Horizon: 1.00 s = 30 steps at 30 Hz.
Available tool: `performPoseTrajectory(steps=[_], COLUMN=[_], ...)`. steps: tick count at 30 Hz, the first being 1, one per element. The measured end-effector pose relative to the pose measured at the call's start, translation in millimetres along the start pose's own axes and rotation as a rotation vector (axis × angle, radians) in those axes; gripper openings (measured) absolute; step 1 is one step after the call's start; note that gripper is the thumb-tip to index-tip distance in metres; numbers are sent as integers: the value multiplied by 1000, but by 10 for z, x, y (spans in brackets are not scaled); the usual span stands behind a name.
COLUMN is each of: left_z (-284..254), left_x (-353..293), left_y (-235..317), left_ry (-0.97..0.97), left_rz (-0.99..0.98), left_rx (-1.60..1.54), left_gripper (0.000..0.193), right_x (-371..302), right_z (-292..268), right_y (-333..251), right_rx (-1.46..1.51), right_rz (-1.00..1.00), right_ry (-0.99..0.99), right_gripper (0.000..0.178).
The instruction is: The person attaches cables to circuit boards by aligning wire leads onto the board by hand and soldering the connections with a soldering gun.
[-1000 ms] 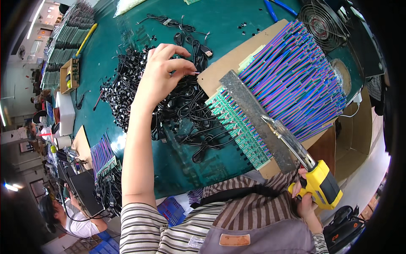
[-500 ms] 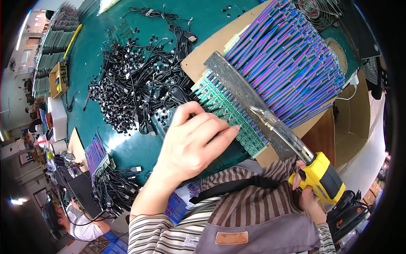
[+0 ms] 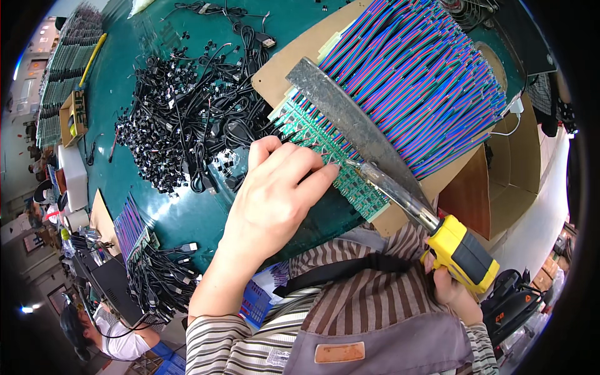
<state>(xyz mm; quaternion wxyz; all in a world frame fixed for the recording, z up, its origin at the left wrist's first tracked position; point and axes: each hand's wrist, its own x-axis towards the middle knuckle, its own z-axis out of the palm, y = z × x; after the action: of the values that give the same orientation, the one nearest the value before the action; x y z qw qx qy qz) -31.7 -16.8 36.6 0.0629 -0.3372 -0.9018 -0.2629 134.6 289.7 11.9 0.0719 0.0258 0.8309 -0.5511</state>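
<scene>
A row of small green circuit boards lies joined side by side on a brown board. My left hand is over it, thumb and forefinger pinched on a thin wire end at the board edge; much of the wire is hidden by the fingers. Wrapped round the handle of a yellow soldering gun is my right hand. The gun's tip reaches the circuit boards right beside my left fingertips. A dark metal bar lies across the multicoloured wires that run from the boards.
Black cables with small connectors are heaped on the green table. Finished-looking boards with USB cables lie at the lower left. The brown backing board supports the work. A cardboard box stands at right, a fan at the top right.
The soldering gun's tip has moved from over the metal bar down to the circuit boards, next to my left fingertips. My left hand stays pinched at the boards. The whole view has shifted slightly.
</scene>
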Motion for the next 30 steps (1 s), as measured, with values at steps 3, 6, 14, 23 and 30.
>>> performPoseTrajectory(steps=[3,6,14,23,30], left_z=[-36,-32,-7,-12,8], left_x=[0,3,-11,14,-3], left_y=[-11,-47,-87,-39,-14], left_ry=[-37,-43,-16,-8,7], left_rz=[-18,-29,-32,-5,31], left_rx=[-32,-68,-85,-38,37], left_gripper=[23,22,26,25,26], right_x=[81,44,295,-10,-20], right_z=[-6,-27,57,7,1], right_y=[-92,-44,-137,113,40], right_rx=[-72,-100,-131,-95,-20], right_rz=[-26,-51,-409,-74,-24], right_ry=[-19,-46,46,-37,15], right_gripper=[29,30,30,32,33])
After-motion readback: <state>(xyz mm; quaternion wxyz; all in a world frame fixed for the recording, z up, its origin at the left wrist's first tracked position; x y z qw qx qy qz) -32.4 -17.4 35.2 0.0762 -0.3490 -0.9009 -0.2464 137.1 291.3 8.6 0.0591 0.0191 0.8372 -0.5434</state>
